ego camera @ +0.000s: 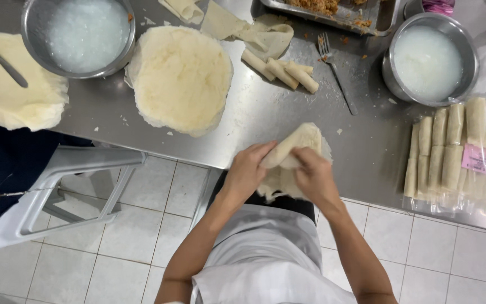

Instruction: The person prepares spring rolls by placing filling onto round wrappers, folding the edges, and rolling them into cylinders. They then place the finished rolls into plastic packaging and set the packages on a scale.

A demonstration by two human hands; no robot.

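Note:
A pale thin wrapper sheet (298,144) lies partly folded at the near edge of the steel table (265,115), its lower part hanging over the edge. My left hand (246,171) grips its left side and my right hand (313,174) grips its right side, fingers curled over the fold. A round stack of wrappers (181,76) lies to the left. Three finished rolls (279,70) lie just beyond my hands.
Two steel bowls of white liquid stand at back left (85,34) and right (428,59). A fork (336,70) lies by a tray of filling (333,11). A bag of packed rolls (457,152) sits far right. Another wrapper stack (12,81) and a grey plastic stool (68,186) are at left.

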